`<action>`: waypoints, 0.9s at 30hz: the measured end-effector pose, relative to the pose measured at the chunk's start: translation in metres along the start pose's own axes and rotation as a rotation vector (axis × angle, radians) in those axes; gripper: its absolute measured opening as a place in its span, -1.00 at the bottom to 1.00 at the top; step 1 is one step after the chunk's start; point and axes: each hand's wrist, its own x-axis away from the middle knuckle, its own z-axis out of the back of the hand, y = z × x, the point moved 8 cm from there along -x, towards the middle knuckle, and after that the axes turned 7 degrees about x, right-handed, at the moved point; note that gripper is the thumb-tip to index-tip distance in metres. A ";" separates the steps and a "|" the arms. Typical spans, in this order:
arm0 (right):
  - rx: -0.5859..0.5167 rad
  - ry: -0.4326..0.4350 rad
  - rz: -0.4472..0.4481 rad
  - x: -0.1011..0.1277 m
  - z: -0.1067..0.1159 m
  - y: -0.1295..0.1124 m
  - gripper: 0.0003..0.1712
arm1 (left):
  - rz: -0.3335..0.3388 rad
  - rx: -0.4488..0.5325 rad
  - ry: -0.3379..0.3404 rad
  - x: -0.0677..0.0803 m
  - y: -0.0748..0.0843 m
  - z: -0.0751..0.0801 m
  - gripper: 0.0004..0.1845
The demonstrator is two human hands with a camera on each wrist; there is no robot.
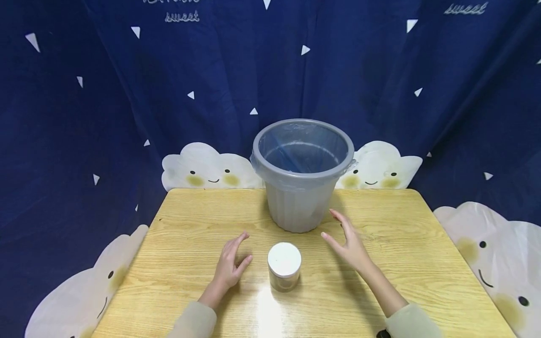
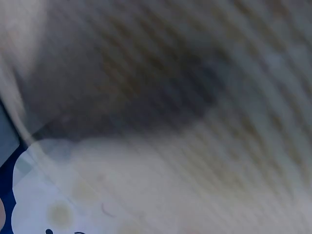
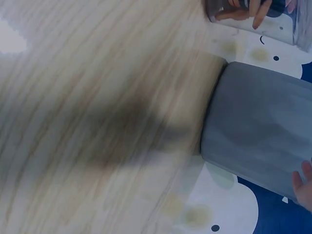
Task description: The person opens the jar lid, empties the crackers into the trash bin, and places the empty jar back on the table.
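Observation:
A small clear jar with a white lid [image 1: 284,265] stands upright on the wooden table [image 1: 422,263], near the front middle. My left hand [image 1: 231,263] lies just left of the jar, fingers loosely spread, holding nothing and a small gap away from it. On the jar's other side, my right hand [image 1: 346,244] hovers with straight fingers, close to the base of a grey plastic bin [image 1: 302,206]. A clear bag lines the bin. The right wrist view shows the bin's wall [image 3: 258,126] and the jar [image 3: 278,24] at the top edge. The left wrist view is blurred.
A dark blue cloth with white triangles and smiling clouds [image 1: 207,169] hangs behind and around the table. The bin stands at the table's back middle. Bare wood lies to the left [image 1: 177,244] and right of the hands.

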 end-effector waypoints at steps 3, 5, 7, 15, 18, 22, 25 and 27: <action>0.006 -0.029 -0.003 0.003 -0.007 -0.001 -0.26 | 0.020 0.018 -0.023 0.004 0.000 -0.005 -0.36; 0.013 -0.044 0.003 0.005 -0.010 -0.001 -0.25 | 0.044 0.033 -0.050 0.006 0.000 -0.009 -0.35; 0.021 -0.061 0.006 0.007 -0.014 -0.002 -0.25 | 0.067 0.051 -0.079 0.009 0.000 -0.013 -0.34; 0.019 -0.104 0.010 0.014 -0.028 -0.004 -0.24 | 0.131 0.149 -0.163 0.017 0.002 -0.026 -0.27; 0.013 -0.132 0.013 0.017 -0.034 -0.006 -0.23 | 0.147 0.176 -0.186 0.018 0.003 -0.032 -0.26; 0.008 -0.164 0.015 0.021 -0.042 -0.008 -0.23 | 0.176 0.213 -0.226 0.019 0.003 -0.039 -0.24; -0.007 -0.177 0.019 0.024 -0.046 -0.011 -0.23 | 0.195 0.245 -0.259 0.020 0.003 -0.045 -0.22; -0.012 -0.184 0.024 0.025 -0.048 -0.013 -0.23 | 0.199 0.269 -0.274 0.021 0.004 -0.048 -0.21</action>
